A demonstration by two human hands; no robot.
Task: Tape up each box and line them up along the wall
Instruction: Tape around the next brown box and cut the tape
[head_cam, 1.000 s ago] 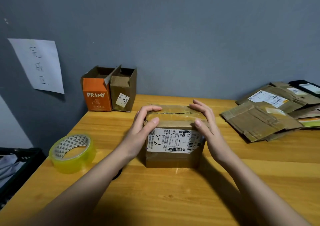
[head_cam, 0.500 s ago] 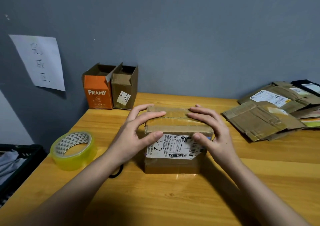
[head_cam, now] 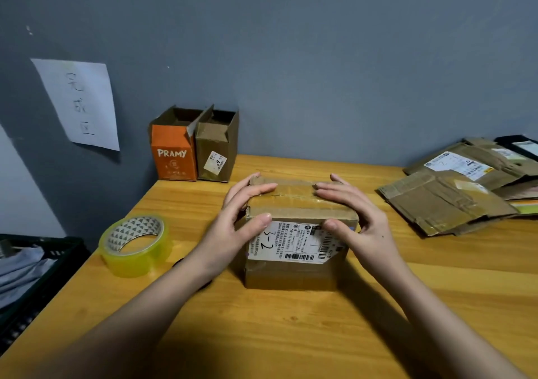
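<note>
both hands [head_cam: 237, 227] [head_cam: 359, 221] on taped box [head_cam: 297, 215]

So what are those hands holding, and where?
Both the left hand and right hand grip the brown box at its top ends, fingers on the lid, thumbs on the labelled front.

The box [head_cam: 300, 227] in the middle is rough brown corrugated cardboard, its top seam covered by a shiny strip of clear tape, with a smooth white paper label [head_cam: 294, 242] on the near face. The table [head_cam: 291, 326] is smooth varnished wood with a soft sheen. At left, the tape roll [head_cam: 135, 244] is glossy yellowish translucent plastic. At the far wall an orange printed cardboard box [head_cam: 174, 153] looks smooth; the brown box [head_cam: 217, 148] beside it is matt. At right, flattened cardboard [head_cam: 445, 204] is creased and worn. The wall [head_cam: 320, 58] is matt grey paint and bears a paper sheet [head_cam: 80, 103].
</note>
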